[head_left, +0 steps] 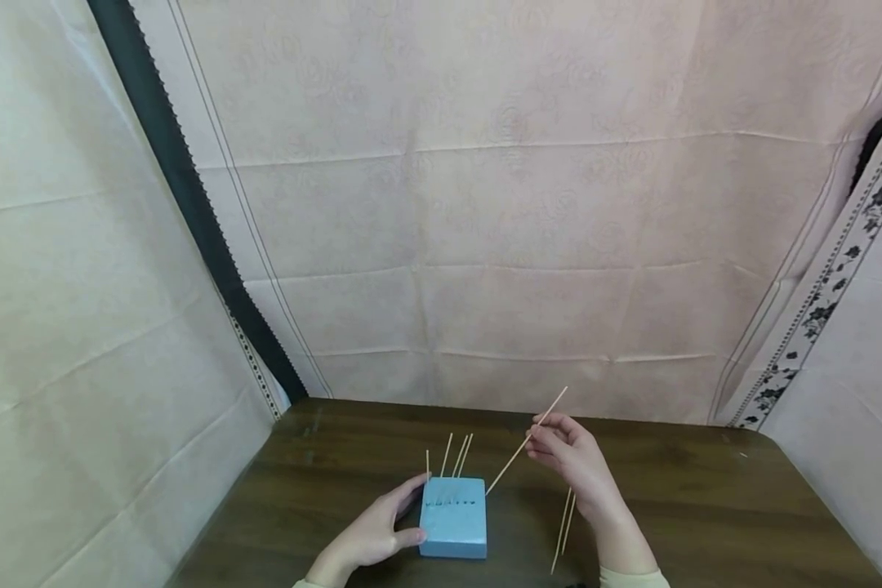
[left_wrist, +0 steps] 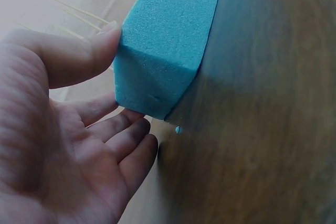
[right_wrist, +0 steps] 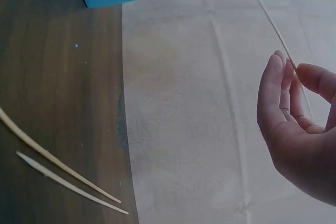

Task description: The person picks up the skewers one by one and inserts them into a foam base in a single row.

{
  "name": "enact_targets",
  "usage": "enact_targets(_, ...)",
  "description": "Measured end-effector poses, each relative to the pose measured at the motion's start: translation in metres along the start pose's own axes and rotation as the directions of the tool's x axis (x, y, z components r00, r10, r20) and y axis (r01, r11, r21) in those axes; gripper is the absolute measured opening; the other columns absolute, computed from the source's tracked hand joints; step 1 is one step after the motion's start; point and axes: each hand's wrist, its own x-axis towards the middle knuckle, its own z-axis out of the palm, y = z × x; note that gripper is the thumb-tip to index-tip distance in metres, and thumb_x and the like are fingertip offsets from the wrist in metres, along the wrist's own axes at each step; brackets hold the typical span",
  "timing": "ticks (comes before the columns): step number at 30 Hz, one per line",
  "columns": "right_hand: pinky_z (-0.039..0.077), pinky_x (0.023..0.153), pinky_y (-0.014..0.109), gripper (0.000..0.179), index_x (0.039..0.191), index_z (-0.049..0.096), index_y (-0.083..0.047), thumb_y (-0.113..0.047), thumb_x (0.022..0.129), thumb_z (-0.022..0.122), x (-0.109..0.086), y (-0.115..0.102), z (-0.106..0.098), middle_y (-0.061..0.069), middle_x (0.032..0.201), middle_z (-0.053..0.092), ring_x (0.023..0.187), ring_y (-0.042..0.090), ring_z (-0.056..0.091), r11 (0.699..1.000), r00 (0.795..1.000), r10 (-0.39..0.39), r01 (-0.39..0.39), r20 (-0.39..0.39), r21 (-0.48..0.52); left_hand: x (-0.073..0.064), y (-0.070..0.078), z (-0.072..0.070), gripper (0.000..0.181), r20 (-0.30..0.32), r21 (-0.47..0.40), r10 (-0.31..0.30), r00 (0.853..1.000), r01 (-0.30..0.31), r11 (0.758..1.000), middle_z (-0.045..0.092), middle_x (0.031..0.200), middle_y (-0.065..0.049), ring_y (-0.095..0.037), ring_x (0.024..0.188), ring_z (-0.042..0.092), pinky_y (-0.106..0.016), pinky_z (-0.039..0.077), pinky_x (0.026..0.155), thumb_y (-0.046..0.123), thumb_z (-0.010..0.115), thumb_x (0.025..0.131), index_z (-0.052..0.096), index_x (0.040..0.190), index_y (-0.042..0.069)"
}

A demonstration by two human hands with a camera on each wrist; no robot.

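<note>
Left hand (head_left: 375,527) is gripping one blue foam block (head_left: 452,527), four thin wooden sticks (head_left: 447,455) standing in it, two sticks (head_left: 562,531) lying right of it on brown wooden table (head_left: 706,506); right hand (head_left: 569,453) is pinching a seventh stick (head_left: 513,459); pale cloth (head_left: 485,212) hanging behind.

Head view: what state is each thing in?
Blue block: on the table, flat side up.
Left hand: fingers and thumb gripping the block.
Right hand: pinching one stick.
Pinched stick: slanted, lower end by the block; contact unclear.
Four other sticks: rising from the block.
Two loose sticks: lying side by side.
</note>
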Motion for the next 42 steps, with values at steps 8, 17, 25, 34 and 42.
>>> enact_targets(8, 0.064, 0.089, 0.033, 0.034, 0.136, 0.056, 0.006, -0.005, 0.105, 0.066, 0.001, 0.006, 0.007, 0.012, 0.102, 0.074, 0.094, 0.024, 0.075, 1.000, 1.000, 0.012, -0.012, -0.004, 0.007, -0.002, 0.002, 0.000, 0.081, 0.003, -0.003, 0.007, 1.000, -0.007, 1.000, 0.033, 0.171, -0.020, -0.042, 0.155, 0.035, -0.061, 0.032, 0.123, 0.021, 0.077, 0.099, 0.035, 0.166, 0.005)
enact_targets(17, 0.065, 0.087, 0.036, 0.026, 0.131, 0.063, 0.003, -0.005, 0.106, 0.066, -0.002, 0.011, 0.020, 0.015, 0.102, 0.075, 0.092, 0.027, 0.075, 0.998, 0.999, -0.014, 0.012, -0.033, -0.056, -0.002, 0.002, 0.000, 0.082, 0.001, 0.010, 0.009, 1.000, -0.009, 1.000, 0.033, 0.171, -0.020, -0.042, 0.155, 0.036, -0.060, 0.033, 0.123, 0.022, 0.077, 0.099, 0.035, 0.166, 0.006)
enact_targets(25, 0.066, 0.084, 0.036, 0.018, 0.121, 0.068, 0.003, -0.003, 0.104, 0.067, -0.001, 0.019, 0.031, 0.014, 0.100, 0.076, 0.092, 0.029, 0.075, 0.989, 0.998, -0.055, 0.053, -0.011, -0.137, -0.001, 0.002, 0.000, 0.082, -0.003, 0.006, 0.017, 1.000, -0.017, 1.000, 0.033, 0.171, -0.018, -0.041, 0.155, 0.035, -0.062, 0.032, 0.123, 0.019, 0.078, 0.098, 0.034, 0.166, 0.007)
enact_targets(34, 0.065, 0.083, 0.033, 0.015, 0.118, 0.070, 0.001, -0.004, 0.103, 0.069, -0.005, 0.018, 0.038, 0.020, 0.104, 0.076, 0.097, 0.035, 0.075, 0.981, 0.997, -0.065, 0.071, 0.038, -0.179, 0.001, -0.003, 0.000, 0.082, -0.001, 0.020, -0.005, 1.000, 0.005, 1.000, 0.035, 0.171, -0.016, -0.038, 0.155, 0.037, -0.059, 0.033, 0.124, 0.023, 0.078, 0.098, 0.036, 0.166, 0.008)
enact_targets(42, 0.065, 0.083, 0.032, 0.013, 0.115, 0.070, 0.000, -0.005, 0.103, 0.069, -0.008, 0.016, 0.043, 0.018, 0.104, 0.076, 0.096, 0.031, 0.075, 0.972, 0.994, -0.089, 0.102, 0.070, -0.212, 0.001, -0.004, -0.001, 0.083, 0.002, 0.027, 0.005, 1.000, -0.005, 1.000, 0.034, 0.171, -0.017, -0.040, 0.155, 0.036, -0.059, 0.033, 0.124, 0.026, 0.078, 0.098, 0.035, 0.166, 0.008)
